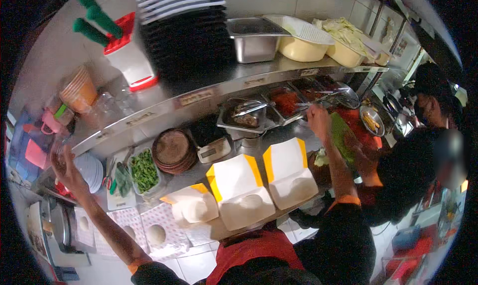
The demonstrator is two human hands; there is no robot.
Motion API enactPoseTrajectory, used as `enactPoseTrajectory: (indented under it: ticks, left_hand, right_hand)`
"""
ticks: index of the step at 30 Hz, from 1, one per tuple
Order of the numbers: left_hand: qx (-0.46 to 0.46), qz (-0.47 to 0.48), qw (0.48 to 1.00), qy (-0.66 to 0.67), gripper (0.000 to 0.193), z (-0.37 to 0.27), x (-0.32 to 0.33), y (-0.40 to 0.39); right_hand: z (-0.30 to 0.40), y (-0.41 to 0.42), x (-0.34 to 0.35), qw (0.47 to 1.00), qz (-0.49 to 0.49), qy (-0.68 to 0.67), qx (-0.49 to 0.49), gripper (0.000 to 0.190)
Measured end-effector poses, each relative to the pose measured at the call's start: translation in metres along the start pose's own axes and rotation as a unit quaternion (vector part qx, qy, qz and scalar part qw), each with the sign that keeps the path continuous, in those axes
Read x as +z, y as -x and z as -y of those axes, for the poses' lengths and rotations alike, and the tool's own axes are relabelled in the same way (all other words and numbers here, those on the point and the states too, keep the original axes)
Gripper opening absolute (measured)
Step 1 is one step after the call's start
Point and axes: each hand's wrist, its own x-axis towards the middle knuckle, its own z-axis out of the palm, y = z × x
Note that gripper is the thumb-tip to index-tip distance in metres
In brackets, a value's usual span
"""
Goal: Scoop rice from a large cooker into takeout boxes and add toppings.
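My left hand point(67, 167) reaches out to the far left, fingers spread, beside a stack of pale plates point(89, 173); whether it touches anything is unclear. On the right, my right hand point(317, 121) is raised with its fingers bent near metal utensil handles at the food pans point(285, 102); its grip cannot be made out. Between my arms stand open white and yellow paper food boxes point(235, 176). Patterned paper sheets point(129, 225), several bearing round pale mounds point(157, 234), lie left of them. A container of chopped greens point(143, 172) sits behind the sheets.
A co-worker point(407, 165) stands close at the right, an arm near a green cutting board point(341, 135). Brown round plates point(174, 150) and a kitchen scale point(214, 150) stand behind the boxes. The raised shelf point(246, 74) holds a knife block point(130, 57) and tubs point(304, 47).
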Motion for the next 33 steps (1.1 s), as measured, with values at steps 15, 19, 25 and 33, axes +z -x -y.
enactPoseTrajectory:
  ticks: [15, 19, 25, 33]
  left_hand:
    - [-0.519, 0.083, 0.756, 0.389, 0.044, -0.131, 0.233, 0.279]
    - [-0.627, 0.091, 0.587, 0.503, 0.038, -0.139, 0.309, 0.275]
    - [-0.655, 0.162, 0.581, 0.455, 0.055, -0.142, 0.341, 0.259]
    - [-0.575, 0.171, 0.624, 0.501, 0.062, -0.103, 0.356, 0.226]
  right_hand:
    - [0.004, 0.035, 0.086, 0.694, 0.192, -0.612, 0.327, 0.025]
    - [0.044, 0.027, 0.106, 0.616, 0.244, -0.674, 0.327, 0.033]
    - [0.065, 0.009, 0.144, 0.625, 0.296, -0.655, 0.305, 0.020]
    - [0.041, 0.054, 0.128, 0.562, -0.011, -0.723, 0.401, 0.027]
